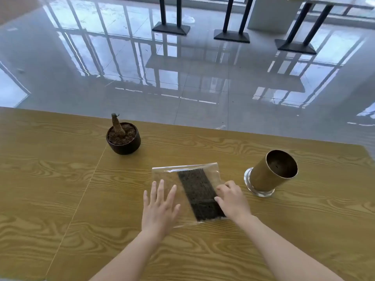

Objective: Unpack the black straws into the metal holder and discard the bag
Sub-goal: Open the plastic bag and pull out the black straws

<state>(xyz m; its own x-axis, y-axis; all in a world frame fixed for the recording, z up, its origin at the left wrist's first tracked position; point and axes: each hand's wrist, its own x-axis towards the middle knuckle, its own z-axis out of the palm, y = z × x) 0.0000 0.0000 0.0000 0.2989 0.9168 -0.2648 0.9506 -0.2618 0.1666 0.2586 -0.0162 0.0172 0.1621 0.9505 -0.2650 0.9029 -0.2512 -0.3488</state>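
Note:
A clear plastic bag [168,175] lies flat on the wooden table [60,179], with a dark bundle of black straws [197,191] inside it. My left hand [160,207] lies flat with straight, spread fingers on the bag's left part. My right hand [231,197] rests on the bag's right edge beside the straws, its fingers bent; I cannot tell whether they pinch the plastic. The metal holder [269,173], a brass-coloured cylinder on a glass base, stands empty just right of the bag.
A small dark pot [123,142] with soil and a bare stump stands at the back left of the table. The table's far edge runs behind it. Beyond lie a glossy tiled floor and black table legs [170,17].

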